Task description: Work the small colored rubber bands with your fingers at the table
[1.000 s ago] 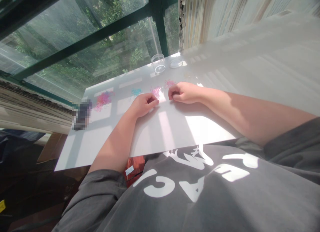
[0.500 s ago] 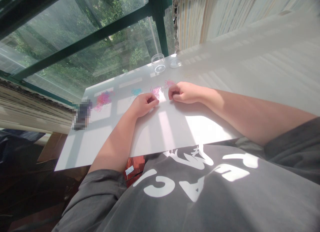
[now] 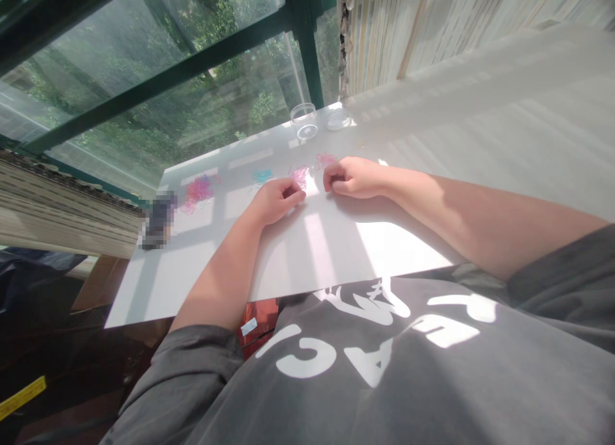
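Observation:
My left hand (image 3: 276, 200) rests on the white table (image 3: 317, 246) with its fingers curled in. Its fingertips sit right beside a small pink heap of tiny rubber bands (image 3: 300, 175). My right hand (image 3: 353, 177) lies a little to the right, also curled, close to another small pink heap (image 3: 325, 159). What either hand pinches, if anything, is too small to see. A blue heap (image 3: 262, 175) and a larger pink heap (image 3: 197, 190) lie further left.
A clear round jar (image 3: 304, 120) and its lid (image 3: 338, 119) stand at the table's far edge by the window. A blurred dark object (image 3: 157, 219) sits at the left edge. A sheer curtain (image 3: 480, 105) hangs over the right side.

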Demonstrator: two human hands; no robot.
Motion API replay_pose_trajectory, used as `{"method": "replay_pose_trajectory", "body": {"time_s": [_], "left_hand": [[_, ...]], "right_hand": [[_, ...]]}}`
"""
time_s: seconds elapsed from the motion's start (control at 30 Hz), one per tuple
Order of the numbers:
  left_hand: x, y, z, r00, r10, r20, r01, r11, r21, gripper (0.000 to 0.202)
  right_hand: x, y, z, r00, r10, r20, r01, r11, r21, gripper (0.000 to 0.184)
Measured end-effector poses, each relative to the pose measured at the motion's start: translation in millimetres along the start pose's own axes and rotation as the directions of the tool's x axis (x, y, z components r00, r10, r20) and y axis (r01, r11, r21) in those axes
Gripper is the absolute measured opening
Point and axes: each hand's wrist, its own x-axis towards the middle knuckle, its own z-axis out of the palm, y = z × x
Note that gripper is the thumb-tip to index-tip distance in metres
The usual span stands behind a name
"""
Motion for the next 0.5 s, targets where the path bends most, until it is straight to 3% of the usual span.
{"method": "replay_pose_trajectory", "body": {"time_s": [0.5], "left_hand": [[-0.3, 0.4, -0.2, 1.0, -0.011, 0.005, 0.011, 1.0, -0.01, 0.026]], "right_hand": [[0.3, -0.6, -0.6, 1.0, 0.013, 0.012, -0.014, 1.0, 0.027, 0.027]]}}
